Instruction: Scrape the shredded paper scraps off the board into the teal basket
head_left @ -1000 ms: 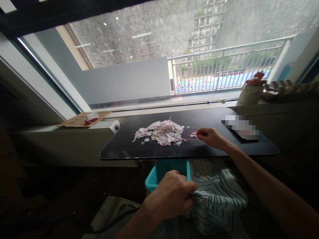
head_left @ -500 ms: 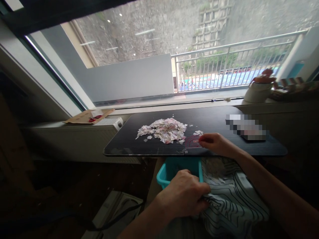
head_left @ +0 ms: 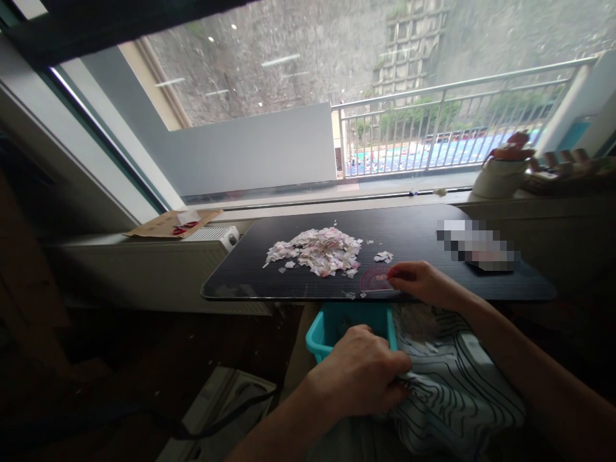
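Note:
My right hand [head_left: 414,280] is closed on the right end of a clear pink protractor [head_left: 373,280], which lies low over the near edge of the black table. Left of it is a heap of small torn paper pieces [head_left: 327,250], with a smaller clump of scraps [head_left: 384,256] behind the protractor. Below the table edge, my left hand [head_left: 363,372] is closed, thumb and fingers pinching a pale cloth with dark wavy lines [head_left: 457,385]. It lies across the near rim of a turquoise plastic bin [head_left: 315,340]; whether it also grips that rim is hidden.
The black table [head_left: 240,276] stands against a window sill. A blurred-out object [head_left: 481,247] lies on its right side. Left of the table is a white radiator [head_left: 158,269] with a brown paper envelope [head_left: 168,224] above. A white pot [head_left: 500,176] sits on the sill.
My right hand and the protractor have shifted slightly right and toward me. A few scraps at the table edge have shifted. The bin and my left hand have moved slightly right in view.

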Available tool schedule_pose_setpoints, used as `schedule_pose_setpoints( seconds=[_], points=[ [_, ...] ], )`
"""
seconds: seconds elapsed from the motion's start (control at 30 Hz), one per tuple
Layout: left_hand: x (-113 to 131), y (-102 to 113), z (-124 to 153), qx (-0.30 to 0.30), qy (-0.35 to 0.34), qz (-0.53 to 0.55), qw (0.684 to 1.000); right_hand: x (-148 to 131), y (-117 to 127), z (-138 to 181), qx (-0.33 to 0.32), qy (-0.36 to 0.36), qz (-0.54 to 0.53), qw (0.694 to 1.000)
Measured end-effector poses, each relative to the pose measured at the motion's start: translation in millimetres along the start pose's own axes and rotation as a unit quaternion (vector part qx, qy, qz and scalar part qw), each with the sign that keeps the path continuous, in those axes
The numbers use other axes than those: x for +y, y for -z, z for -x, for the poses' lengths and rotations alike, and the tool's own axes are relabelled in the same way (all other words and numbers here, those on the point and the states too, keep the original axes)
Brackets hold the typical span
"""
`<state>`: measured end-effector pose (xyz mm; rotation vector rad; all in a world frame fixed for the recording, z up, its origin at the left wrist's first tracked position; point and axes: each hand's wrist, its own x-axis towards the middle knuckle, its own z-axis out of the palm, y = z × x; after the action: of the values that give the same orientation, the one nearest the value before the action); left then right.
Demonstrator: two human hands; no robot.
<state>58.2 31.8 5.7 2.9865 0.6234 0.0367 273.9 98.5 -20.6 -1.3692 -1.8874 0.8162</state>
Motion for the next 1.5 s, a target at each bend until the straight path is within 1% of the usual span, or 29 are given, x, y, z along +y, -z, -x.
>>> schedule_pose_setpoints(
  seconds=[0.13,0.27,0.33,0.4,0.47,0.53,0.6,0.73,0.77,0.83,0.93,1.0,1.07,1.13,1.2,1.23,1.3,1.37,1.4,1.5],
  points=[
    [1,1,0,-0.007,0.0,0.001,1.0,1,-1,3,-0.022,0.001,-0.019,1.0],
    [0,1,0,-0.001,-0.004,-0.001,1.0,-5,-7,-3,-0.017,0.011,-0.039,0.999],
    [-1,1,1,0.0,-0.001,-0.002,1.0,-9,-11,-8,-0.02,0.015,-0.037,0.999],
    [-2,0,2,0.001,0.004,-0.003,1.0,-12,-14,-9,-0.037,0.016,-0.028,0.999],
    [-2,0,3,0.0,0.005,-0.002,1.0,-13,-14,-9,-0.055,0.02,-0.022,0.998],
    [-2,0,3,-0.001,0.004,0.002,1.0,-11,-12,-8,-0.056,0.025,-0.02,0.998],
    [-2,1,2,0.0,0.003,0.008,1.0,-7,-9,-9,-0.028,0.029,-0.019,0.999],
    [-4,2,4,-0.006,0.014,0.027,1.0,3,-7,-25,0.078,0.022,-0.009,0.997],
    [-5,3,7,-0.008,0.02,0.033,0.999,5,-8,-30,0.095,0.019,-0.003,0.995],
    [-9,4,14,-0.012,0.037,0.045,0.998,5,-11,-39,0.105,0.015,0.017,0.994],
    [-15,7,26,-0.015,0.069,0.057,0.996,2,-11,-45,0.093,0.009,0.065,0.993],
    [-18,7,33,-0.015,0.086,0.06,0.994,2,-3,-42,0.108,0.001,0.083,0.991],
    [-19,5,36,-0.013,0.095,0.064,0.993,3,11,-36,0.15,-0.01,0.088,0.985],
    [-19,2,36,-0.007,0.095,0.073,0.993,7,27,-30,0.206,-0.034,0.128,0.969],
    [-17,-3,36,-0.001,0.096,0.084,0.992,11,38,-25,0.235,-0.057,0.173,0.955],
    [-17,-5,36,0.002,0.098,0.089,0.991,13,41,-23,0.232,-0.063,0.188,0.952],
    [-16,-8,37,0.001,0.109,0.099,0.989,15,41,-21,0.202,-0.059,0.192,0.958],
    [-15,-10,40,-0.002,0.117,0.109,0.987,15,37,-21,0.167,-0.05,0.165,0.971],
    [-16,-10,41,-0.005,0.119,0.112,0.987,15,35,-22,0.16,-0.048,0.149,0.975],
    [-15,-9,42,-0.012,0.124,0.11,0.986,17,30,-27,0.184,-0.05,0.12,0.974]
  ],
)
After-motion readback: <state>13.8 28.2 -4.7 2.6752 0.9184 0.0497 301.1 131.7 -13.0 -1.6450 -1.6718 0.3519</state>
